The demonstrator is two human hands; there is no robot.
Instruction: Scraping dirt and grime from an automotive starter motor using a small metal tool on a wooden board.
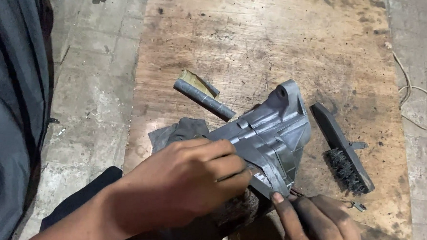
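A grey cast metal housing (271,132) with ribs and a bolt eye lies tilted on a worn wooden board (267,41). My left hand (182,183) reaches in from the lower left. Its fingers are closed and pressed against the housing's near face; anything pinched under the fingertips is hidden. My right hand (318,221), dark with grime, comes up from the bottom edge and grips the housing's lower corner with the thumb on its edge. A dark cloth (185,128) lies under the housing's left end.
A rolled grey sheet of sandpaper (204,95) lies on the board behind the housing. A dark-handled wire brush (342,148) rests to the right, with a small metal bit (357,206) near it. A pale cord (416,96) loops on the concrete floor at the right. Grey fabric (11,109) fills the left edge.
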